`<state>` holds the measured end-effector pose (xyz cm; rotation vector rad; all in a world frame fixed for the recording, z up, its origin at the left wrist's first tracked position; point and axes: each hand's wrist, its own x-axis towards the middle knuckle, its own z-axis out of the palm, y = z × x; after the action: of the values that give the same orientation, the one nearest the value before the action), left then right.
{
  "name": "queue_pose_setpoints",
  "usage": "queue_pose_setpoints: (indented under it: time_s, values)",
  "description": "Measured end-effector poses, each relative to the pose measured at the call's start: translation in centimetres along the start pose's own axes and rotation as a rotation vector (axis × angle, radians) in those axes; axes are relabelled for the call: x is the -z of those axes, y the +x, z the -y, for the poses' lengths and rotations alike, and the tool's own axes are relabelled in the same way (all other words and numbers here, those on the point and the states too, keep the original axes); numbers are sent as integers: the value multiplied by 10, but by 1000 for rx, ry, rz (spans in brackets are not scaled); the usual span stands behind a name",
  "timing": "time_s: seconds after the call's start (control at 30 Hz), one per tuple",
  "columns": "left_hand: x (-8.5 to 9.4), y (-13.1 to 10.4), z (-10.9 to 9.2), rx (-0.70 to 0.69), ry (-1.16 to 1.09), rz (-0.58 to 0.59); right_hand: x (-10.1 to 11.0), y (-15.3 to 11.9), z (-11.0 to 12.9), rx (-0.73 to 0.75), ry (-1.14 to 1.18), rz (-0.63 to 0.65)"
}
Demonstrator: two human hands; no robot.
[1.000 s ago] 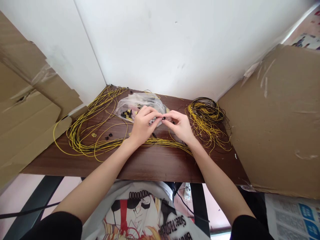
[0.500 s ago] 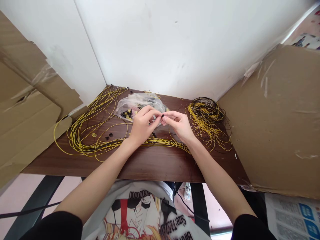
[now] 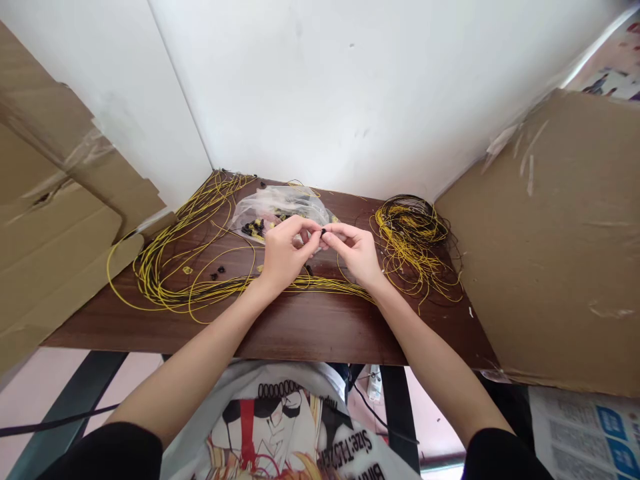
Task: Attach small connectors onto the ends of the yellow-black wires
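Nearest is the white printed shirt (image 3: pixel 273 433) on the person's lap, with a white power strip (image 3: pixel 375 385) lower down beyond it. Next comes the bare front strip of the brown table (image 3: pixel 310 337). A long bundle of yellow and black wires (image 3: pixel 330 285) crosses it, passing beneath the left wrist and reaching the right forearm, which hides where it goes. At the left the bundle bends round and runs to the back corner; two small black bits (image 3: pixel 221 269) and a yellow bit (image 3: pixel 187 270) lie inside that bend.

Above the table, past the bundle, the left hand (image 3: pixel 287 247) and right hand (image 3: pixel 355 250) meet. Each has a narrow grip, thumb and finger pinching one small black piece (image 3: pixel 323 232) between them; fingertips cover most of it.

Just behind, a clear plastic bag (image 3: pixel 280 197) holds black and yellow parts, its front partly blocked by the left hand. A tangled coil of wire (image 3: pixel 413 227) lies to its right. Left cardboard (image 3: pixel 60 213) and right cardboard (image 3: pixel 545 253) flank the table, and a white wall (image 3: pixel 320 87) closes the back.
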<state>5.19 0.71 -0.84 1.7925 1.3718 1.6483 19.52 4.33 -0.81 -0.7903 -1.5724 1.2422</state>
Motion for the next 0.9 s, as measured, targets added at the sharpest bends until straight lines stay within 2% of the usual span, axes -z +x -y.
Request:
queue_pose_setpoints:
  time_s: [0.2,0.33,0.57,0.9]
  values:
    - [2,2,-2,-101,76,-5,0,0,-1,-1,-11,2]
    - [2,1,-1,-130,51,2,3,-1,0,21,-58,13]
    - [2,3,1,-53,-74,78,6,-1,2,27,-93,28]
    - [3,4,0,23,-33,104,7,1,1,-5,-43,55]
